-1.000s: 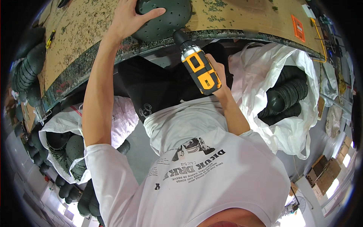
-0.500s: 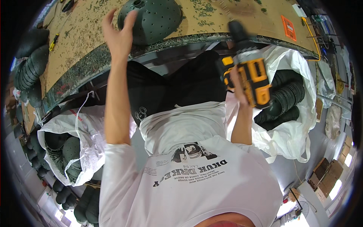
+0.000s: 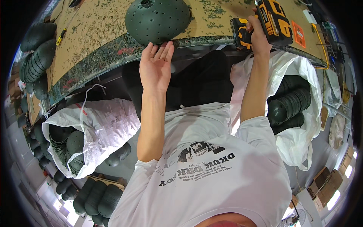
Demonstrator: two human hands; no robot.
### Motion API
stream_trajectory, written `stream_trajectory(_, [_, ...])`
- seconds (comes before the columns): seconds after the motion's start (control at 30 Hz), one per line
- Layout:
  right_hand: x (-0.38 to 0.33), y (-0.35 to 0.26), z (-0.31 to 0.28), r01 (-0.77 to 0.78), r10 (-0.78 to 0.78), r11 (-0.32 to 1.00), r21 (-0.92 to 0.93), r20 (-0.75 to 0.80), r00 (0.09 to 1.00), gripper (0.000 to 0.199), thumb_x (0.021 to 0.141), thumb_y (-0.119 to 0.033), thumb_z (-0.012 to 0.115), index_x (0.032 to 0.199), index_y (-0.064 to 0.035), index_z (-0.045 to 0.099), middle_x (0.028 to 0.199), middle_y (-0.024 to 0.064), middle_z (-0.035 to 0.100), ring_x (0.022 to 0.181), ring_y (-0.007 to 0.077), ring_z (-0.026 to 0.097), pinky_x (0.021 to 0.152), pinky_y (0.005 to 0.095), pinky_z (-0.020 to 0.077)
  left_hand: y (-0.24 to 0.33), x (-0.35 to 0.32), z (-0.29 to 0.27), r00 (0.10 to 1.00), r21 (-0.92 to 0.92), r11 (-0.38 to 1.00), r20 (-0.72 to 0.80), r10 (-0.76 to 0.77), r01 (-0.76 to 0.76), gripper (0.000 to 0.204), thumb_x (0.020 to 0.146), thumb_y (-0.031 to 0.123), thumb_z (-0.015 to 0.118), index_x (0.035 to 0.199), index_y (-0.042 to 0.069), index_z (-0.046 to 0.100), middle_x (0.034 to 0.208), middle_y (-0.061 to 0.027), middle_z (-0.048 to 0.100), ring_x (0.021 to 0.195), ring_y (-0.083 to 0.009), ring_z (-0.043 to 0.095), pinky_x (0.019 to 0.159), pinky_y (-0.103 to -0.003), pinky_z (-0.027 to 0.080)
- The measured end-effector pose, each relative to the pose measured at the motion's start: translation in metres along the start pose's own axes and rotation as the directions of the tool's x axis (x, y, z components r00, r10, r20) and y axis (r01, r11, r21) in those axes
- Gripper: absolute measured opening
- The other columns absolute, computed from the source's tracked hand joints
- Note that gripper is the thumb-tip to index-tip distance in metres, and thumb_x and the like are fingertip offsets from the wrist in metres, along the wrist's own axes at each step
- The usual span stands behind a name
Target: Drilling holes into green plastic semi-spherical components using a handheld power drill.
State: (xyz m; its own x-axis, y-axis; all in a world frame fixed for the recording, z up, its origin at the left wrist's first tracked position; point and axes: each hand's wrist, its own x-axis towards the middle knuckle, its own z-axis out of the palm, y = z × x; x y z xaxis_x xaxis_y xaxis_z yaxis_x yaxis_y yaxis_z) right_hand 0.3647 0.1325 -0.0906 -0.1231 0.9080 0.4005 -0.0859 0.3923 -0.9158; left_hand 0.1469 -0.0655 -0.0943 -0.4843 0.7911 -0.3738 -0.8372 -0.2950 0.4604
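"Dark green was the perforated dome [image 3: 158, 23]. Where did it sit?"

"At the near edge of the table [image 3: 102, 30], on the flecked tan top, with the hole in its crown toward the far side."

"And the left hand [image 3: 155, 70]?"

"Palm up, fingers loosely extended, gripping nothing. Its fingertips met the dome's near rim in the view; whether they pressed on it, I couldn't tell."

"The right hand [image 3: 260, 41]?"

"That was wrapped around the handle of a yellow-and-black drill [image 3: 275, 23], over the right part of the table and well apart from the dome. The upper end of the drill ran out of view."

"What else was near?"

"An orange card [image 3: 298, 34] lay just right of the drill, and a yellow-handled tool [image 3: 61, 36] lay on the table's left side. Below, the right sack [image 3: 297, 145] and the left sack [image 3: 109, 119], both white, held more dark domes [image 3: 289, 104]."
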Motion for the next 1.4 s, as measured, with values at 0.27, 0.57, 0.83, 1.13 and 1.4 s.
stream_trajectory(0.27, [0.0, 0.009, -0.001, -0.017, 0.017, 0.999, 0.027, 0.006, 1.0, 0.027, 0.091, -0.006, 0.061, 0.117, 0.0034, 0.061, 0.069, 0.0007, 0.055, 0.061, 0.0075, 0.051, 0.059, 0.0221, 0.041, 0.0, 0.015, 0.001, 0.991, 0.087, 0.993, -0.1, 0.094, -0.085, 0.039, 0.096, 0.014, 0.061, 0.126, -0.006, 0.047, 0.117, -0.0166, 0.054, 0.107, -0.0265, 0.057, 0.091, -0.038, 0.049])
stream_trajectory(0.57, [0.001, 0.006, -0.001, -0.01, 0.01, 1.0, -0.029, -0.002, 1.0, 0.026, 0.09, -0.001, 0.058, 0.115, 0.0056, 0.059, 0.069, 0.0013, 0.053, 0.061, 0.0086, 0.05, 0.059, 0.0229, 0.041, -0.003, 0.049, 0.008, 0.938, 0.19, 0.921, -0.001, 0.347, -0.34, 0.019, 0.1, 0.01, 0.057, 0.115, 0.008, 0.047, 0.111, -0.0085, 0.061, 0.1, -0.0233, 0.063, 0.097, -0.047, 0.054])
stream_trajectory(0.83, [0.0, 0.003, 0.002, -0.028, 0.028, 1.0, -0.006, -0.013, 1.0, 0.027, 0.09, -0.001, 0.06, 0.116, 0.0049, 0.061, 0.068, 0.0, 0.053, 0.058, 0.007, 0.049, 0.057, 0.0227, 0.0409, 0.001, 0.055, 0.002, 0.896, 0.219, 0.869, 0.113, 0.43, -0.444, 0.02, 0.1, 0.015, 0.058, 0.116, 0.008, 0.048, 0.112, -0.0072, 0.062, 0.096, -0.0215, 0.066, 0.092, -0.04, 0.058])
stream_trajectory(1.13, [0.001, 0.004, 0.004, -0.027, 0.029, 0.999, 0.045, -0.04, 0.999, 0.026, 0.09, -0.002, 0.06, 0.115, 0.0044, 0.063, 0.066, -0.0011, 0.053, 0.056, 0.0056, 0.048, 0.054, 0.0214, 0.0398, 0.006, 0.066, 0.001, 0.925, 0.089, 0.93, 0.175, 0.338, -0.357, 0.033, 0.094, 0.023, 0.067, 0.123, 0.011, 0.056, 0.115, -0.0051, 0.064, 0.103, -0.0221, 0.064, 0.09, -0.039, 0.057])
stream_trajectory(1.4, [0.0, 0.002, 0.001, -0.037, 0.038, 0.999, 0.029, -0.041, 0.998, 0.026, 0.089, -0.001, 0.061, 0.115, 0.0047, 0.063, 0.066, -0.0008, 0.053, 0.056, 0.0059, 0.049, 0.054, 0.0214, 0.0399, 0.003, 0.074, 0.011, 0.938, -0.033, 0.95, 0.157, 0.31, -0.309, 0.037, 0.089, 0.024, 0.067, 0.122, 0.01, 0.058, 0.118, -0.0033, 0.065, 0.113, -0.022, 0.061, 0.095, -0.042, 0.051])
